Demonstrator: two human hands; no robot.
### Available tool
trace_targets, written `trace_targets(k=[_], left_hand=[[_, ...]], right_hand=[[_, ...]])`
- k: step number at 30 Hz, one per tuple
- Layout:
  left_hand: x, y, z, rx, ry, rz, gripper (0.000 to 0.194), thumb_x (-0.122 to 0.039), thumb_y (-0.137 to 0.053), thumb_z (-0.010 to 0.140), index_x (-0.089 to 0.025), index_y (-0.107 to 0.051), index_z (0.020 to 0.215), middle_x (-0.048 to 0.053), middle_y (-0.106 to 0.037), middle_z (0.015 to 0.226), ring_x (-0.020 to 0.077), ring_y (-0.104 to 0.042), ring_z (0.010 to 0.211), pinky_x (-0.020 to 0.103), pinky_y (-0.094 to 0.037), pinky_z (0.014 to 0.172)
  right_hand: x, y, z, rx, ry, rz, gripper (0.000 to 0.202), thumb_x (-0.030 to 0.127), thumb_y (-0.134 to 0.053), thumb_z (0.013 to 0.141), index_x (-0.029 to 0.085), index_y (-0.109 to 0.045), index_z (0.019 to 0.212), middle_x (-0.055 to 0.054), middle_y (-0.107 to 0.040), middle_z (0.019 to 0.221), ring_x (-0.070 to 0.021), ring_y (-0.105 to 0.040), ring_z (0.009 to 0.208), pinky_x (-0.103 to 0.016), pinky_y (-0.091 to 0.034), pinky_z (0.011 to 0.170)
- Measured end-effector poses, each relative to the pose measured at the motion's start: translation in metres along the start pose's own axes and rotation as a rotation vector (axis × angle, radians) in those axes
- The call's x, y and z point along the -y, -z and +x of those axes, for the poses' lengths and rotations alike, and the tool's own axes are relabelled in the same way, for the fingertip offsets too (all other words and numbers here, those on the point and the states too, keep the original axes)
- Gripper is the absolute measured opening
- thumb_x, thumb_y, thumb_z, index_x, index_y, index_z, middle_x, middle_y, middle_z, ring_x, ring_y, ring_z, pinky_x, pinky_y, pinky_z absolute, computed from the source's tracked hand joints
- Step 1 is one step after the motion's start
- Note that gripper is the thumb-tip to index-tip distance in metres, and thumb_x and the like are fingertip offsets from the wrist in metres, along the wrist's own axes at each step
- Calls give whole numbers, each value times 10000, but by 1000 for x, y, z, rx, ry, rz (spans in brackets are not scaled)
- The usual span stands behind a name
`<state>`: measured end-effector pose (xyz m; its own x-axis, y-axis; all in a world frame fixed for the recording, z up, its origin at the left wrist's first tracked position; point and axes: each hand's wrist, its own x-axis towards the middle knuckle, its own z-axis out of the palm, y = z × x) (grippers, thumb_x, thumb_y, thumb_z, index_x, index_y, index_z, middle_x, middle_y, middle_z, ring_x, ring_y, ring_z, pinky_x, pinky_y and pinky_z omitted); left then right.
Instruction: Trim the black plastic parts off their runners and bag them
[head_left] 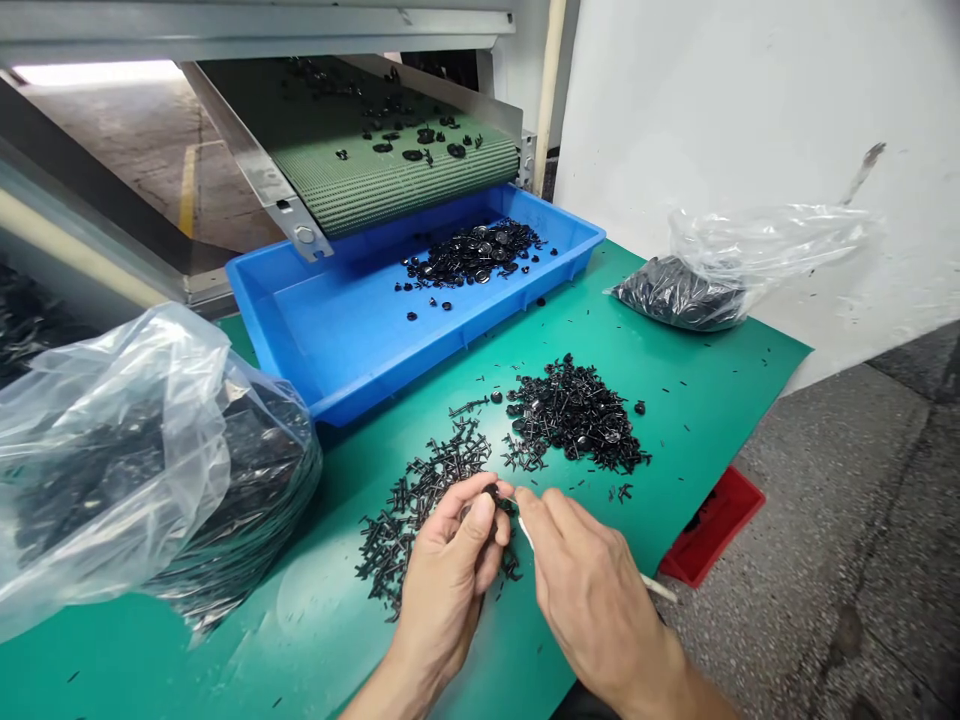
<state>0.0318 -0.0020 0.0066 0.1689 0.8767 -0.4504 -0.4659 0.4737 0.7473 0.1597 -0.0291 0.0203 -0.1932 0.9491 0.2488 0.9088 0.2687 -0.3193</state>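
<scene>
Near the front of the green tabletop, my left hand (454, 560) pinches a small black plastic part (491, 491) between thumb and fingers. My right hand (592, 585) is closed around a thin tool with a white handle (660, 588); its tip meets the black part, and its exact kind is hidden by my fingers. Just beyond my left hand lies a loose pile of black branched plastic pieces (420, 490). Farther back and to the right is a heap of black plastic parts (577, 415), some with round heads.
A green ribbed conveyor belt (405, 185) carrying black parts ends above a blue tray (330, 340) holding more. Clear plastic bags of black parts stand at left (247, 470) and back right (682, 290). A red bin (712, 530) sits below the table's right edge.
</scene>
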Motion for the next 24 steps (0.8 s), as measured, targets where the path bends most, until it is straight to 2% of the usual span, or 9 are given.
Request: trace_targets(k=[5,11,14,17,19,21,24], left_hand=[[1,-1,0,-92,11,-25,231,-299,-697,830,-177,-691,1026,3,-596,662,11,-328,435,109,-223,389],[1,-5,-3,-109,40,-75,232,-323,-694,826,-173,-691,1004,-4,-603,666,-14,-274,382,98,-195,353],[2,-5,-5,-145,31,-85,248,-311,-720,803,-182,-692,1012,-9,-609,666,-10,-293,382,87,-221,346],[2,-5,-6,-195,21,-84,287,-302,-769,752,-190,-703,1008,1,-631,704,26,-430,448,92,-340,384],[1,-5,-5,-215,2,-75,294,-298,-798,717,-195,-714,980,9,-648,747,71,-546,572,130,-464,497],[-1,-4,-4,-207,-20,-41,266,-300,-802,710,-201,-724,945,4,-653,749,90,-579,644,166,-513,603],[-4,-3,-1,-170,-42,26,233,-321,-795,716,-201,-732,905,3,-663,739,78,-551,607,160,-494,587]], right_hand=[[7,-3,-2,-15,-20,14,310,38,-372,898,151,-536,1136,-51,-599,819,-192,-605,728,-301,-449,610],[10,-8,0,-34,-43,59,306,51,-339,924,160,-520,1146,-63,-612,867,-194,-615,762,-296,-459,623],[12,-10,0,-14,-52,57,276,68,-364,930,166,-520,1135,-59,-607,869,-193,-608,753,-295,-445,615],[15,-13,2,-2,-69,77,222,92,-394,936,173,-535,1087,-50,-603,862,-192,-599,753,-295,-429,626],[14,-12,6,11,-95,114,199,94,-392,935,181,-552,1016,-43,-604,839,-186,-593,748,-287,-412,628],[9,-9,12,76,-137,221,208,71,-389,913,193,-558,917,-20,-607,789,-161,-578,693,-266,-385,601],[-7,1,26,312,-209,535,251,30,-381,847,203,-519,729,45,-550,609,-103,-487,537,-220,-324,525]])
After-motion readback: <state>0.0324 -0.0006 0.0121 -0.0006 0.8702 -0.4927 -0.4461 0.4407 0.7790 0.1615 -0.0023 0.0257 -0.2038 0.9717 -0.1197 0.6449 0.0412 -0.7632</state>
